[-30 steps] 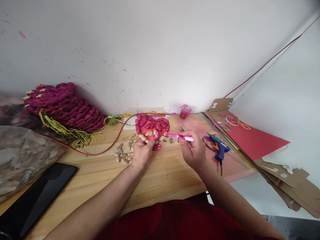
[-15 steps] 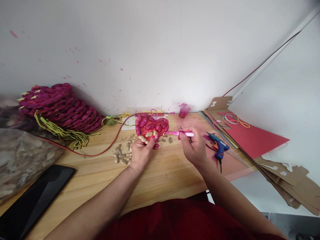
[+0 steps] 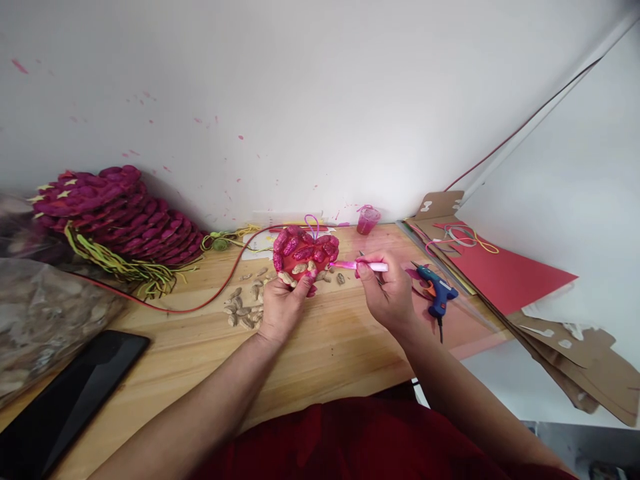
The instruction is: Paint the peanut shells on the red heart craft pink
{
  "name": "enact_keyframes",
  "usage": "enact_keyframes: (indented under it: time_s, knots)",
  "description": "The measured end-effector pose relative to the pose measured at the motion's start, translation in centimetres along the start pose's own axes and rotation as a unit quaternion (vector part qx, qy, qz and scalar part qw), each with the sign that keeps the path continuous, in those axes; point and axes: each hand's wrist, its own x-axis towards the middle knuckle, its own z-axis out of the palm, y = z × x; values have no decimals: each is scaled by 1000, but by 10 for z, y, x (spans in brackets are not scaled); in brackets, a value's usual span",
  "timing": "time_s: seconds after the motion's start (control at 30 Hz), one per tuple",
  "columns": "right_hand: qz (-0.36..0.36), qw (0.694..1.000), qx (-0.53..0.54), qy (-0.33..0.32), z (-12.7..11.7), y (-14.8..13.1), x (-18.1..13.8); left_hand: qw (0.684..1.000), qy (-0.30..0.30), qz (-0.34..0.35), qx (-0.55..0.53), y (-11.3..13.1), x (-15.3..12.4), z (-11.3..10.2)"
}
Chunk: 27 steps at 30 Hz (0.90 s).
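Pink flecks dot the pale wall (image 3: 350,120) behind our wooden table (image 3: 325,353). We have our left hand (image 3: 284,303) pinched closed on the lower edge of a heart-shaped piece (image 3: 306,253), its pink-stained thumb in front. Around the red backing of the piece sit peanut shells: those along the top and sides are glossy magenta, a few near our thumb are bare and tan, and a purple loop (image 3: 311,215) rises from the top. The heart lies just beyond our left hand and to the left of our right hand (image 3: 387,287), which is curled round a pink-and-white brush (image 3: 371,267). Its tip is at the heart's right edge; we cannot tell whether it touches.

Loose peanuts (image 3: 243,312) lie just left of our left hand. Near our right hand rests a blue glue gun (image 3: 439,291), with a pink-stained cup (image 3: 369,221) back by the wall. Farther right we see a red sheet (image 3: 510,273) on cardboard (image 3: 575,343); well to the left, a stack of magenta pieces (image 3: 125,213), a clear bag (image 3: 50,320) and a black phone (image 3: 80,397)
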Motion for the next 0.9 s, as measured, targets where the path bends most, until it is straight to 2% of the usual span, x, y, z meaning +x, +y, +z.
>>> enact_keyframes:
  time_s: [0.4,0.73,0.9]
  knots:
    - [-10,999,-23,-38,-2,-13,6,999,-5,18,41,2,0,0]
    - [8,999,-38,-32,-5,-12,10,999,2,7,52,4,0,0]
    - [2,998,-52,-43,-4,-13,12,997,-12,35,62,-3,1,-3]
